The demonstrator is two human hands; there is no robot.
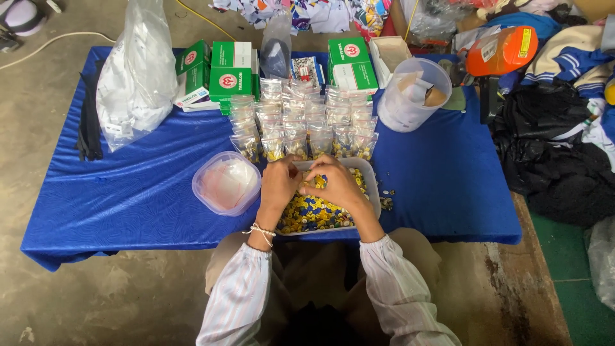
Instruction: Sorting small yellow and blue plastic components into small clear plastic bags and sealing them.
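A white tray (371,174) full of small blue, yellow and mixed-colour buttons (314,214) lies at the near edge of the blue table. My left hand (279,182) and my right hand (336,182) meet over the tray's far end, fingers curled together around something small and clear, likely a little plastic bag; what is pinched is too small to make out. Rows of small filled clear bags (301,122) stand just beyond my hands. Both forearms wear striped long sleeves, and a bead bracelet circles my left wrist.
A lidded clear tub (226,182) sits left of the tray. Green and white boxes (224,74) and a large plastic bag (138,77) stand at the back left, a clear bucket (413,96) at the back right. Loose buttons (386,195) lie right of the tray. Dark clothing is piled at right.
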